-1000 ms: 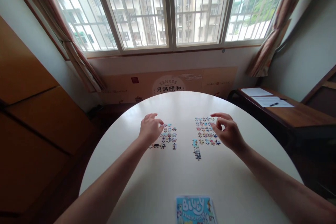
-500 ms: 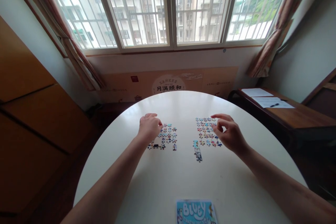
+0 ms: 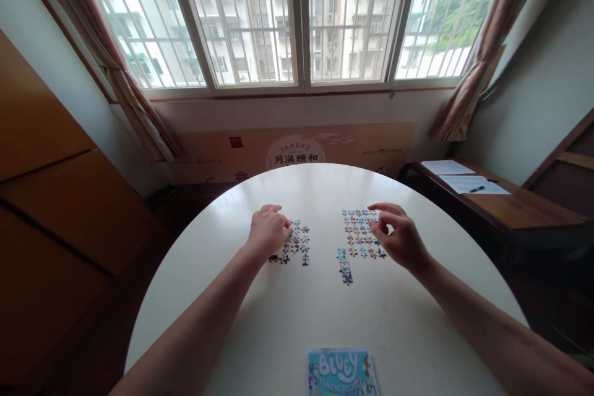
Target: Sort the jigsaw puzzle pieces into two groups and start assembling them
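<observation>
My left hand (image 3: 269,232) is over the left group of jigsaw puzzle pieces (image 3: 304,239) on the white round table, covering part of it. Its fingers are curled and the thumb is bent in; whatever they may hold is hidden. Over the right edge of the other group of pieces (image 3: 355,229) is my right hand (image 3: 398,232), its index finger stretched out and its thumb apart from it, with no piece visible between them. A short joined strip of puzzle pieces (image 3: 344,267) lies just below that right group.
A blue Bluey puzzle box or booklet (image 3: 342,374) lies at the near edge of the round table (image 3: 297,315). To the right, a wooden side table (image 3: 529,213) bears papers (image 3: 448,167) and a pen (image 3: 477,189). Behind stands a large printed carton (image 3: 204,142) under the barred window.
My left hand has shifted slightly right over the left group, covering more of the dark piece at its lower edge. My right hand stays about where it was. The view has shifted slightly.
</observation>
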Tool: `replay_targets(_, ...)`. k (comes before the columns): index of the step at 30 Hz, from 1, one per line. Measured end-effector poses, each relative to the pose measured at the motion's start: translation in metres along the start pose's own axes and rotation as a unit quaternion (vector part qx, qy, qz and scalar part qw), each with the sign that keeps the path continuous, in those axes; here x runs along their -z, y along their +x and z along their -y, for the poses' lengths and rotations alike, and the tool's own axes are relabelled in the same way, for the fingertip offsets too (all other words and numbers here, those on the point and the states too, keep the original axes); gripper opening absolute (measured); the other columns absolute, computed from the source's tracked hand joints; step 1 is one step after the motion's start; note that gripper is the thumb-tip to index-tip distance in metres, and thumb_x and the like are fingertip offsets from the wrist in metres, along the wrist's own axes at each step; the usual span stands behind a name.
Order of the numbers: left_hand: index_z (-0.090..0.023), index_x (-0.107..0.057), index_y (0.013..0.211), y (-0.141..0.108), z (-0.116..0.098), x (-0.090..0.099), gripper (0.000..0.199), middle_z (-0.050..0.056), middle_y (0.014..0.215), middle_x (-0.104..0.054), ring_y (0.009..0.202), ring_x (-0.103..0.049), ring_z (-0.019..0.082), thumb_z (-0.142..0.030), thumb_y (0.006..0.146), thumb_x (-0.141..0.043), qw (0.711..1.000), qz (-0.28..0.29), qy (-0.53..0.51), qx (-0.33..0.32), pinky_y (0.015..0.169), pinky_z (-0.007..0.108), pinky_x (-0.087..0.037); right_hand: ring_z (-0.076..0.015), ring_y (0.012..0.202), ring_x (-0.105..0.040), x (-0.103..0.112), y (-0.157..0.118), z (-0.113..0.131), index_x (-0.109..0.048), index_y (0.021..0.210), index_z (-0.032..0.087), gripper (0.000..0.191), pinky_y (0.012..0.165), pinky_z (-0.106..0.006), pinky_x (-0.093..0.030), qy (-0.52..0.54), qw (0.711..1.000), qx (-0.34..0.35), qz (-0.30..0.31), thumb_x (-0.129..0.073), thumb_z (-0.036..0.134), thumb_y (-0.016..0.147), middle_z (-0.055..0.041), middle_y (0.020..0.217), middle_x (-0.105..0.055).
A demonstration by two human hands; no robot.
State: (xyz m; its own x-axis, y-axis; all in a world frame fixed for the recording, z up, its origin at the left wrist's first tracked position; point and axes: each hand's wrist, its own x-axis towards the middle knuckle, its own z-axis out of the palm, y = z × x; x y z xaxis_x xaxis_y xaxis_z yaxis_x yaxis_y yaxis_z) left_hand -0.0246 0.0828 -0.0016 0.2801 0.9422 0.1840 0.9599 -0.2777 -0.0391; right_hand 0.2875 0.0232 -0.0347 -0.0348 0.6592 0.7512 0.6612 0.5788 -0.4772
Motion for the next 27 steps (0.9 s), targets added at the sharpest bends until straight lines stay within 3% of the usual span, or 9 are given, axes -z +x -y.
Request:
replay_targets(13,-0.026,-0.083,0.091,0.0015,-0.0008,0.0014,0.019,0.009,0.137,-0.063,0.131,-0.049,0.031,-0.036,0.083,-0.068,1.000,0.023,-0.008,0.012,0.103,0.041,-0.043,-0.0284,0.108,-0.062,-0.0005,-0.0004,0.0011,-0.037,0.058,0.025,0.038,0.095,-0.048,-0.049,0.013,1.000,-0.002,0.009,-0.062,0.020,0.087,-0.0110,0.111,-0.071)
replay_targets(27,-0.027,-0.081,0.090,0.0035,0.0009,-0.0008,0.018,0.008,0.133,-0.064,0.127,-0.052,0.032,-0.038,0.078,-0.075,0.999,0.005,-0.033,0.017,0.105,0.045,-0.040,-0.0289,0.110,-0.061,-0.0003,0.0000,0.0037,-0.036,0.059,0.025,0.037,0.096,-0.049,-0.049,0.001,1.000,0.006,0.008,-0.061,0.018,0.086,-0.0119,0.113,-0.070)
